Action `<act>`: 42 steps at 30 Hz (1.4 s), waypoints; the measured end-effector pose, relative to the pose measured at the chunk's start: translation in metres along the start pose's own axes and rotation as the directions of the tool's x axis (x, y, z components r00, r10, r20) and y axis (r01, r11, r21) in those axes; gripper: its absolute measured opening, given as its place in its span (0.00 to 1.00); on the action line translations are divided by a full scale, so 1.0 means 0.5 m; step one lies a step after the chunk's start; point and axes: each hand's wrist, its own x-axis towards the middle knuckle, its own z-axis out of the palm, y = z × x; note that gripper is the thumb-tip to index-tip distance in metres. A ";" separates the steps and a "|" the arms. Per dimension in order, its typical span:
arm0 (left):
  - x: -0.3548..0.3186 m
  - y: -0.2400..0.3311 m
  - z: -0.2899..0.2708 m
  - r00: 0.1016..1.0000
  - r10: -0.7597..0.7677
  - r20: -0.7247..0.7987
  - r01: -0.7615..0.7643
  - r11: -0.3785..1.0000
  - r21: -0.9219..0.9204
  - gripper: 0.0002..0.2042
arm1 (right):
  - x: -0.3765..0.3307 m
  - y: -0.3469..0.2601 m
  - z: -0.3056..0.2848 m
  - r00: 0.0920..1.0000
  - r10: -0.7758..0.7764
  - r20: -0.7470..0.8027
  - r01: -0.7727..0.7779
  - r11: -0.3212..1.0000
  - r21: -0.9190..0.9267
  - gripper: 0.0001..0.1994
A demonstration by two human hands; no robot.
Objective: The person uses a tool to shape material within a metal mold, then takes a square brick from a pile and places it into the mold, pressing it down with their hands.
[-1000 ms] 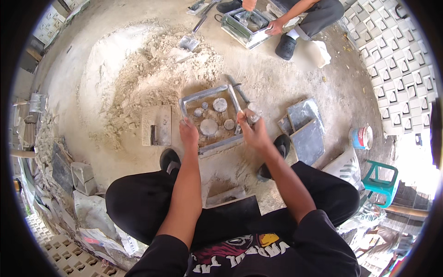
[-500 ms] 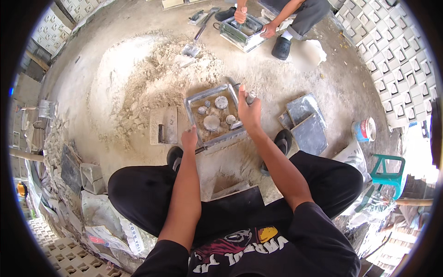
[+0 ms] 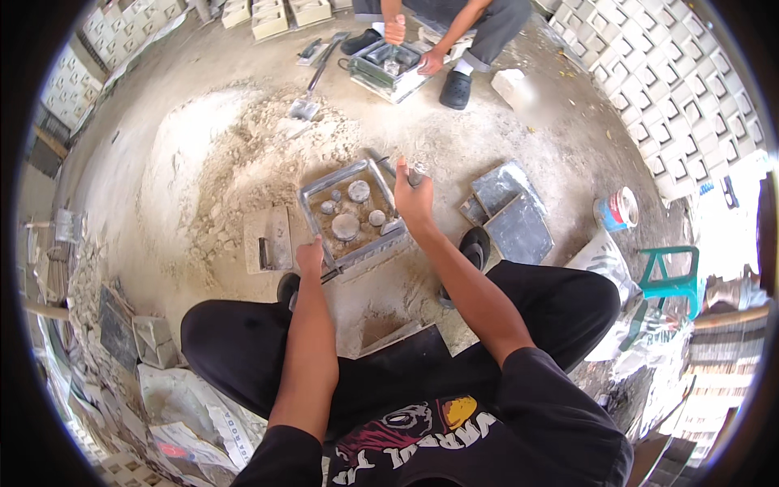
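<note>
On the floor: left hand grips metal mould rim; right hand closed on its far edge.

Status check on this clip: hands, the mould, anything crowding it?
Left hand gripping metal mould near corner. Right hand closed on far-side handle. Mould on ground, sandy mix and round pieces inside. Flat trowel beside it, not blocking.

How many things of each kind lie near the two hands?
Square metal mould: 1
Round plugs in it: 5
Flat block beside it: 1
Dark plates: 2
Paint can: 1
Total: 10
</note>
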 end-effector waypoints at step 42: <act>-0.064 0.054 -0.016 0.991 -0.103 0.088 0.112 0.989 -0.098 0.26 | -0.089 0.058 0.041 0.948 -0.185 0.259 0.174 0.983 0.065 0.22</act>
